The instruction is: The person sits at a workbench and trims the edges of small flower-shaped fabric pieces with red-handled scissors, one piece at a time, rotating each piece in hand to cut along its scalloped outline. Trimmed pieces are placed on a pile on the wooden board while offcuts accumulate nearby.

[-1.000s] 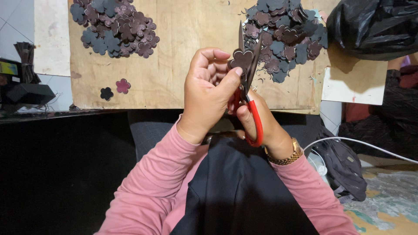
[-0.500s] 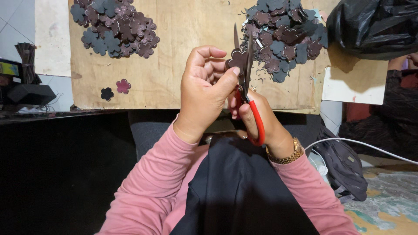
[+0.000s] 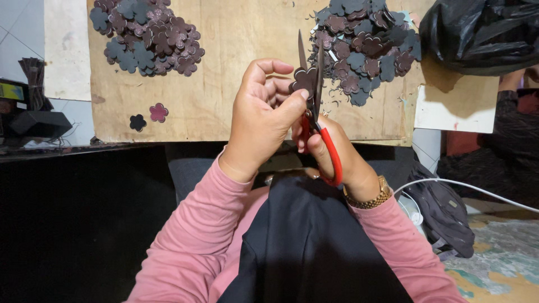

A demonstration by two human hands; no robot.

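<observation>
My left hand pinches a small dark flower-shaped cutout between thumb and fingertips, held up over the wooden board. My right hand, partly hidden behind the left, grips red-handled scissors. The scissor blades point upward and stand apart on either side of the cutout's right edge. A gold watch sits on my right wrist.
A heap of dark flower cutouts lies at the board's upper left, another heap with scraps at upper right. Two single flowers lie lower left. A black plastic bag sits right, a white cable and dark pouch below.
The scissor blades have opened wider around the cutout. My left hand has turned the flower piece slightly; both hands stay in the same place.
</observation>
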